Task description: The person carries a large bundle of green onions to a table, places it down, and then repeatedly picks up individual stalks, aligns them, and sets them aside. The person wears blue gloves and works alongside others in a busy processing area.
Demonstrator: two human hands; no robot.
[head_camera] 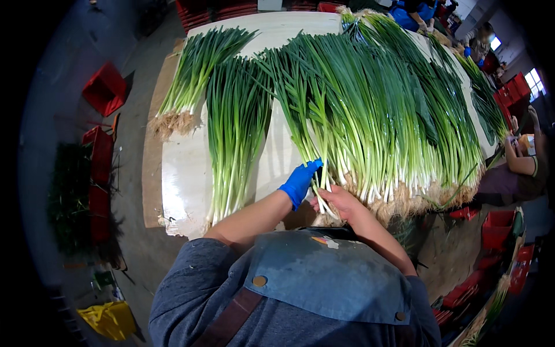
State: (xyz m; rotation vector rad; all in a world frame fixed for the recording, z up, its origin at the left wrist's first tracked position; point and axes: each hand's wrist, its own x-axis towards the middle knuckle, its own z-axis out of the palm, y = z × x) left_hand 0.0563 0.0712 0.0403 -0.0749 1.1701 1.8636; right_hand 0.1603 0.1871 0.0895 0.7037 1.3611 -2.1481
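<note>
My left hand (pixel 302 180), in a blue glove, is closed around the pale stalks of a few green onions (pixel 308 143) at the table's near edge. Just below it, my bare right hand (pixel 340 201) grips the white root ends of the same stalks. A large row of green onions (pixel 381 130) lies to the right, roots towards me. Left of my hands lies a separate bunch of green onions (pixel 236 134). Another bunch (pixel 190 78), with brown roots, rests at the table's far left.
The pale tabletop (pixel 186 173) extends beneath the bunches. Red crates (pixel 104 89) stand on the floor at left, with more crates (pixel 498 230) at right. A yellow bag (pixel 108 320) is at lower left. Co-workers' hands (pixel 516 134) show at the right edge, and other people stand at upper right.
</note>
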